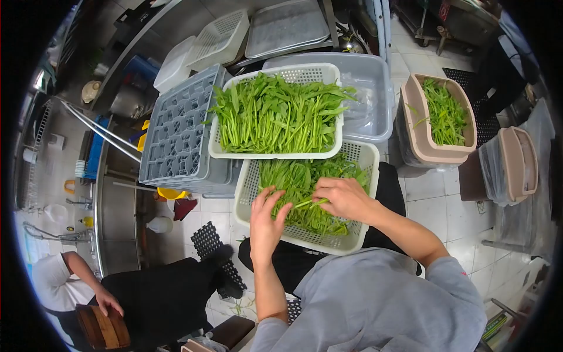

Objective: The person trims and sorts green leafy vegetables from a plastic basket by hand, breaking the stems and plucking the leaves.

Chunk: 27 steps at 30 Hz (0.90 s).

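Long green leafy stems (305, 176) lie in a white perforated basket (246, 214) on the person's lap. Over this basket, my right hand (340, 196) pinches a thin green stem (311, 203) that points left. My left hand (268, 214) is at the basket's left part, fingers apart, near the stem's left end; whether it touches the stem is unclear. Just beyond, a second white basket (275, 155) holds a pile of similar greens (278, 114), laid mostly lengthwise.
Grey glass racks (179, 129) stand left of the upper basket, a grey tub (375, 97) behind it. A beige bin (404, 117) with greens stands right, beside another lined bin (519, 164). At lower left, a co-worker's hand (108, 302) rests by a wooden object (102, 327).
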Each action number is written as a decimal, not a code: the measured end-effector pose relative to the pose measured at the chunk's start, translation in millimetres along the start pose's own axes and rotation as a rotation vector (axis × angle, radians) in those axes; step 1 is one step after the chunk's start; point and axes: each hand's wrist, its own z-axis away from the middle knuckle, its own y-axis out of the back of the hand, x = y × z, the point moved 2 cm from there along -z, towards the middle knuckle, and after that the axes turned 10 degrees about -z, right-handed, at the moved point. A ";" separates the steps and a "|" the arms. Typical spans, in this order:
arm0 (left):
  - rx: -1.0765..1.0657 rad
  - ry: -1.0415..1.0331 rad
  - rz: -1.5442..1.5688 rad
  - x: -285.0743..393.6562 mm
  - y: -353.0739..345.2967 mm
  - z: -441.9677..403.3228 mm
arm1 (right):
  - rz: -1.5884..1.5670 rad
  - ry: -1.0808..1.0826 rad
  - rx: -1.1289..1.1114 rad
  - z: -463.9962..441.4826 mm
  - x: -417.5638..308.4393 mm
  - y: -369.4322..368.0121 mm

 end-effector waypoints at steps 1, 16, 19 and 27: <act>0.169 -0.214 -0.214 7.4 0.1 -1.8 | 0.002 -0.003 -0.001 0.0 0.9 0.2; -0.134 0.031 0.124 -14.3 -24.1 2.7 | -0.145 0.067 0.566 22.7 -7.5 85.0; -0.164 -0.023 0.113 -1.6 -27.3 3.8 | 0.022 0.162 0.273 18.3 -8.8 48.7; -0.243 -0.105 -0.012 15.4 -35.8 11.7 | 0.148 0.086 0.014 9.0 1.7 -17.5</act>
